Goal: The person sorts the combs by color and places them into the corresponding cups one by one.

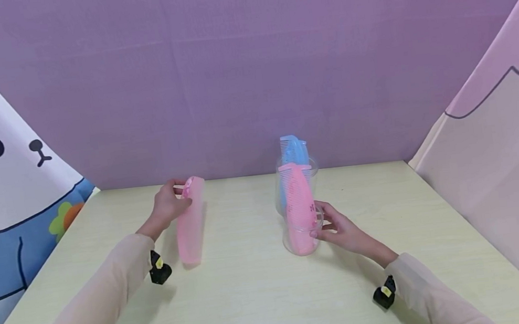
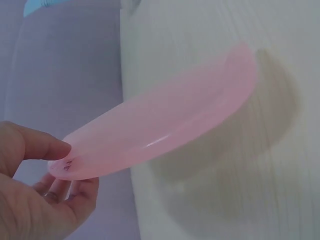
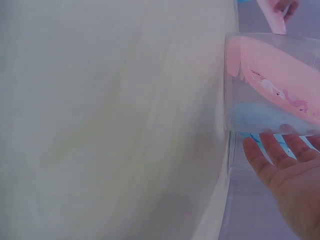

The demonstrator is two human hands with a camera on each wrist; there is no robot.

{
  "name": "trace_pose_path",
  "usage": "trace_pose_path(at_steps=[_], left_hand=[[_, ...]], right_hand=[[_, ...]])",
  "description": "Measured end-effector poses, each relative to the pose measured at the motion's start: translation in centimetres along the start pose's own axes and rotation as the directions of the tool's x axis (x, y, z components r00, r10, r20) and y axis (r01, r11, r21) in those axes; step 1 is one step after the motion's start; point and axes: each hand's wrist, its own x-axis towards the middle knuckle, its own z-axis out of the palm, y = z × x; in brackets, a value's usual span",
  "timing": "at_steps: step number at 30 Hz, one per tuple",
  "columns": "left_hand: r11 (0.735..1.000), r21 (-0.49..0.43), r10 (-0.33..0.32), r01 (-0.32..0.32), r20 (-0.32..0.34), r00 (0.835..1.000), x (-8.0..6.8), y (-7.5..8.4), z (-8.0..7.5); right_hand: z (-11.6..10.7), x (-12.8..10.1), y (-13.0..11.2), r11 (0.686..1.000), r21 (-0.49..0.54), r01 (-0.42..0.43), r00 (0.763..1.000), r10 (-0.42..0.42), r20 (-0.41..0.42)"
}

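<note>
My left hand [image 1: 171, 202] pinches the upper end of a translucent pink comb [image 1: 191, 224], thumb on one side and fingers on the other. The comb slants down toward the tabletop; its teeth cannot be made out. In the left wrist view, a small print shows beside the thumb. My right hand [image 1: 342, 227] holds the side of a clear cup [image 3: 239, 95] near its rim. A pink toothed comb [image 1: 297, 192] with a printed picture stands in that cup. Just behind is a second clear cup [image 1: 278, 197] with blue combs [image 1: 292, 148] standing in it.
The pale wooden table [image 1: 250, 300] ends at a purple cloth backdrop [image 1: 232, 80]. Printed cloths flank it, one with a cartoon animal [image 1: 2, 157] at the left. Each wrist carries a small black camera; one is on the left wrist [image 1: 159, 270].
</note>
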Motion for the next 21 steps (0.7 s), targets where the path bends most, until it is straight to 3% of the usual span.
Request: trace_pose_path(at_steps=[9, 14, 21], left_hand=[[0.992, -0.104, 0.061, -0.069, -0.082, 0.995, -0.2, 1.4, 0.5], [0.976, -0.193, 0.079, -0.097, -0.098, 0.992, -0.4, 2.0, 1.2], [0.963, -0.232, 0.118, -0.137, -0.096, 0.988, -1.0, 3.3, 2.3]], right_hand=[[0.0, 0.0, -0.1, 1.0, 0.003, 0.008, 1.0, -0.008, -0.003], [0.0, 0.0, 0.0, 1.0, 0.001, 0.005, 1.0, -0.005, -0.005], [0.0, 0.0, -0.1, 1.0, 0.006, 0.0, 1.0, 0.0, -0.004]])
